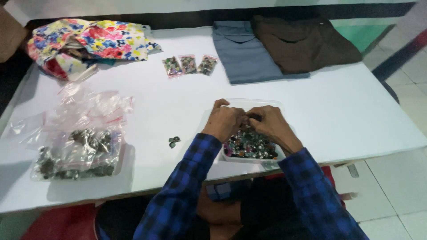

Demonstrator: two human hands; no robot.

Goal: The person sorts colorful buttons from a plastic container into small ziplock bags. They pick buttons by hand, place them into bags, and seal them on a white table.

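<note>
My left hand (226,121) and my right hand (272,124) meet over a clear plastic tray (249,103) on the white table (356,111). The tray is filled with several small, multicoloured round pieces (249,147). The fingertips of both hands touch each other above the pieces, pinched on something too small to make out. Both arms wear blue and black checked sleeves. A couple of loose round pieces (174,141) lie on the table just left of my left wrist.
Three small filled zip bags (189,65) lie in a row behind the tray. A heap of clear zip bags (80,142) sits at the left. Flowery cloth (89,42), a grey-blue folded garment (247,53) and a brown one (307,42) lie at the back.
</note>
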